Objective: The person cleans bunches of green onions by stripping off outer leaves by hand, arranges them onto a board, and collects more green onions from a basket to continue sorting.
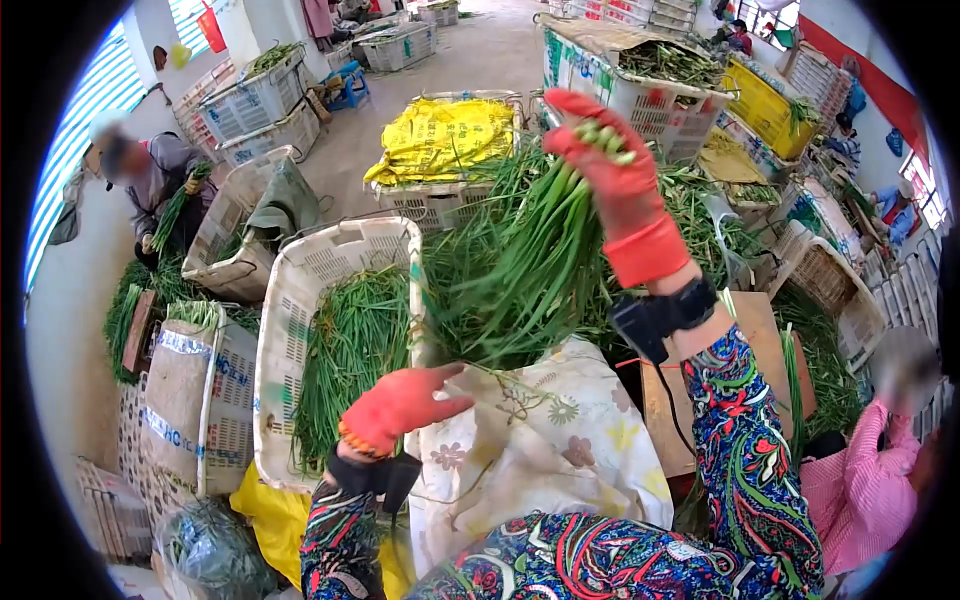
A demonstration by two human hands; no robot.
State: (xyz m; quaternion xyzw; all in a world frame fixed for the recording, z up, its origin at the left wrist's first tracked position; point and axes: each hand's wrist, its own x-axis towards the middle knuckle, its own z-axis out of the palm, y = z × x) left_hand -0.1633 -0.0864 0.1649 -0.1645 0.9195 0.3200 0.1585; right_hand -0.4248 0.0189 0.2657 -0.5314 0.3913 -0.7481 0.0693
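Note:
My right hand [625, 190], in a red glove, is raised and wrapped round a bunch of green onions [555, 225]. Their pale ends stick out at the fingers, and the long leaves hang down to the left over a heap of loose greens [465, 255]. My left hand [405, 405], also gloved in red, is over the near right side of a white plastic crate [272, 400], its fingers apart and nothing visible in them. Long green leaves [350, 340] lie inside that crate. A flowered cloth [540, 450] covers my lap.
Ahead stands a crate topped with yellow sacks [445, 135]. A large loaded crate [600, 85] is behind the raised bunch. At left a person [165, 185] holds greens; another in a pink checked top [865, 490] sits at right. A brown board [725, 385] lies by my right forearm.

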